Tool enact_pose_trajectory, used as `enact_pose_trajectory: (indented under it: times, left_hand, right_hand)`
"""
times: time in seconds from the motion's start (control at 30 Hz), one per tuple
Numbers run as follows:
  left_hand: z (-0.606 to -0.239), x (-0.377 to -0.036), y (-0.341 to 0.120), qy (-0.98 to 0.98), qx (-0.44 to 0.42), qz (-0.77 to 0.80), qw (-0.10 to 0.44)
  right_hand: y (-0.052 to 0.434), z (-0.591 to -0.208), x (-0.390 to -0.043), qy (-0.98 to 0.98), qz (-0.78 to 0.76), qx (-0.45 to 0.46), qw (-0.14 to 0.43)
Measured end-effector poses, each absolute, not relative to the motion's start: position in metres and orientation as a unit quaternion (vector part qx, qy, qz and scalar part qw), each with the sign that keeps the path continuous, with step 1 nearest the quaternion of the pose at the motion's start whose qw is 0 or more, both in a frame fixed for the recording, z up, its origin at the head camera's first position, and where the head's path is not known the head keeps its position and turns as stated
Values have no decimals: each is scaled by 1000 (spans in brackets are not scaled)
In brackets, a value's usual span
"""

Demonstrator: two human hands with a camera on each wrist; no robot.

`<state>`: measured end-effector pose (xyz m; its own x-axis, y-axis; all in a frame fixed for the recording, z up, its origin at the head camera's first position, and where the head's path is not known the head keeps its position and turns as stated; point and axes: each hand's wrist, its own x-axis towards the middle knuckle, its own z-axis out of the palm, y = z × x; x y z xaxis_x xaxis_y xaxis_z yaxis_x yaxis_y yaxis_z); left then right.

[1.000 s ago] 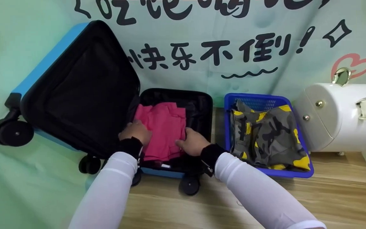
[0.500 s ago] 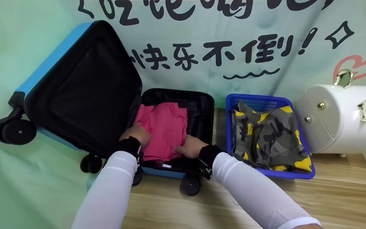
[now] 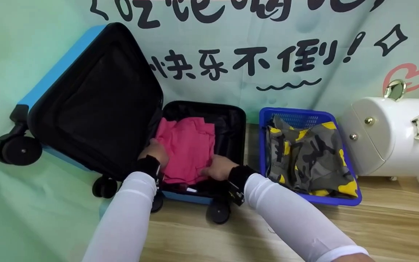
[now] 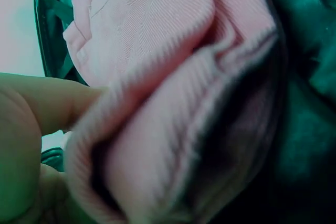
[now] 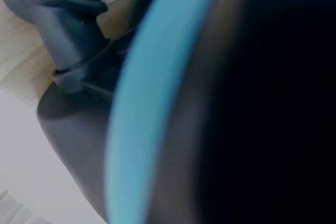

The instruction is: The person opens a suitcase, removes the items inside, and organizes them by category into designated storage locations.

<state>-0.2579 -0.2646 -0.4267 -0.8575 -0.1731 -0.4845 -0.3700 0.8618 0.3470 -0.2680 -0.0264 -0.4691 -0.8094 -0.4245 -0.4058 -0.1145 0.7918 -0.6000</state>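
Observation:
A folded pink garment (image 3: 187,149) lies in the lower half of an open suitcase (image 3: 229,109) with a black lining. My left hand (image 3: 155,152) holds its left edge. In the left wrist view the thick folded edge of the garment (image 4: 152,129) rises close to the camera, and the left hand's fingers (image 4: 58,100) reach behind it. My right hand (image 3: 219,168) grips the lower right edge, its thumb on top of the cloth. The right wrist view shows the suitcase's blue rim (image 5: 152,103) and dark interior; the right hand is hidden there.
The suitcase lid (image 3: 100,98) leans open at the left, with black wheels (image 3: 22,150) at its lower end. A blue basket (image 3: 264,145) at the right holds a grey and yellow camouflage garment (image 3: 315,156). Beside it stands a white rounded box (image 3: 395,134). Wooden floor (image 3: 195,236) lies in front.
My left hand has shifted slightly left toward the garment's edge. The right hand has moved slightly down along the right side. The garment stays in place in the suitcase.

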Motion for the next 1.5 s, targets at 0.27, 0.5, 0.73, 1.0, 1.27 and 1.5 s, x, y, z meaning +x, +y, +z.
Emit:
enact_pose_trajectory:
  times: [0.27,0.5,0.73,1.0,1.27,1.5]
  left_hand:
    - [-426,-257,-260,943,-123,230,209]
    - [-430,-257,-259,954,-96,192,207]
    - [-430,-254,-260,946,-125,250,164]
    - [-433,-256,-254,936,-133,294,141]
    - [-426,-253,-249,936,-121,293,151]
    - [-431,-257,-248,941,-112,290,137]
  right_hand:
    - [-26,-465,-268,897,-282,-186,286]
    - [-23,-465,-267,897,-257,-204,297]
    - [-23,-468,-268,891,-307,-184,281]
    - [-19,-468,-266,807,-490,-82,319]
    - [-21,-468,-266,718,-565,-61,402]
    - [-22,-471,-268,727,-518,-88,442]
